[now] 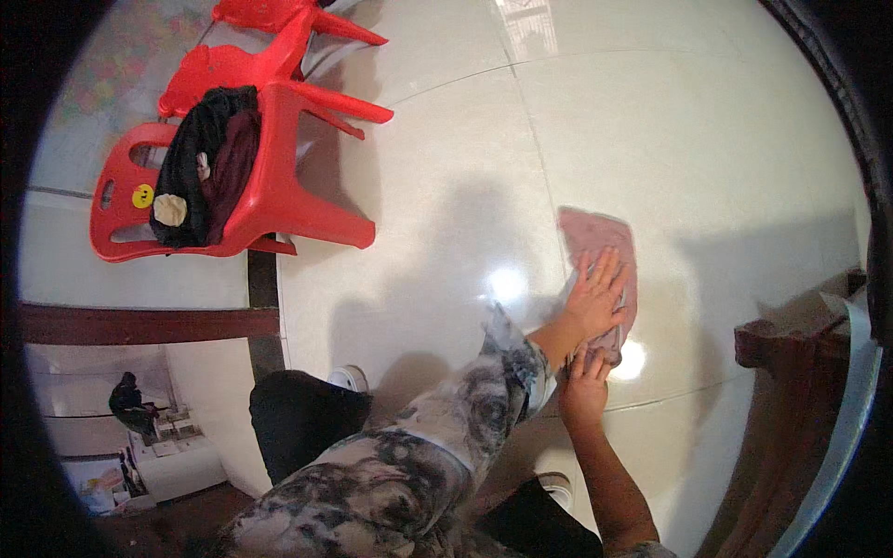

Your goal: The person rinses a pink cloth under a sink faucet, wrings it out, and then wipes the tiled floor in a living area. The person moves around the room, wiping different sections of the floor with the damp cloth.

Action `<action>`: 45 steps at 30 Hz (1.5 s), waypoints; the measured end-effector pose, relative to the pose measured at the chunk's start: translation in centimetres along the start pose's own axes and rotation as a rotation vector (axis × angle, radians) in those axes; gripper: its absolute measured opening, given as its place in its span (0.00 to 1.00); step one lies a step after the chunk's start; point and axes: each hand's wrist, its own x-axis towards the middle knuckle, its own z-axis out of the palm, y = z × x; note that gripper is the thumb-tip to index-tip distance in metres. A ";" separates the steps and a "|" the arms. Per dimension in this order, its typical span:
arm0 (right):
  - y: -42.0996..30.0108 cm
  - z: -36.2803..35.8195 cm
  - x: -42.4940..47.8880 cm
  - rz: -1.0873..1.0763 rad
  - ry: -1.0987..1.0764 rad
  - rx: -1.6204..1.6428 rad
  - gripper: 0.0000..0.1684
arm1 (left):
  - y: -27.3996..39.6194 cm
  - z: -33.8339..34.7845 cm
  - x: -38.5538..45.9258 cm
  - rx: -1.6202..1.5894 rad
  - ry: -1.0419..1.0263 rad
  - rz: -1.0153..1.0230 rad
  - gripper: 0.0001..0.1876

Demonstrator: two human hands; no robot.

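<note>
A dusty-pink cloth [600, 234] lies spread on pale, glossy floor tiles [432, 125]. My left hand [596, 296] is pressed flat on it, palm down, with the fingers apart. Just nearer to me, my right hand [587, 390] has its fingertips on the bunched near end of the cloth. Whether those fingers pinch the fabric or only rest there cannot be told. My left arm wears a grey-and-white patterned sleeve [432, 446], while the right forearm is bare.
Red plastic chairs [279, 167] stand at the upper left, one with dark clothing [234, 167] on it. Dark wooden furniture [774, 356] rises on the right. My dark-trousered knee [300, 411] is at the lower left. Beyond it, a small dark figure [129, 404] appears, perhaps reflected.
</note>
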 end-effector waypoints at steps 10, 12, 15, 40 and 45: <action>-14.5 1.5 13.3 -0.015 0.068 -0.249 0.35 | -19.7 -6.7 7.6 0.087 -0.084 0.458 0.40; -17.6 2.0 17.2 0.014 0.119 -0.171 0.36 | -23.3 -7.2 9.3 0.052 0.241 0.494 0.33; -21.8 2.4 21.7 0.051 0.103 -0.126 0.39 | -29.0 -8.7 11.3 0.133 0.249 0.419 0.34; -23.7 2.2 29.4 -0.241 0.076 -0.318 0.23 | -37.0 -17.5 -6.8 0.189 -0.020 -0.725 0.44; -17.7 0.6 24.5 -0.136 0.107 -0.168 0.20 | -30.3 -15.4 -11.5 0.381 -0.094 -0.349 0.47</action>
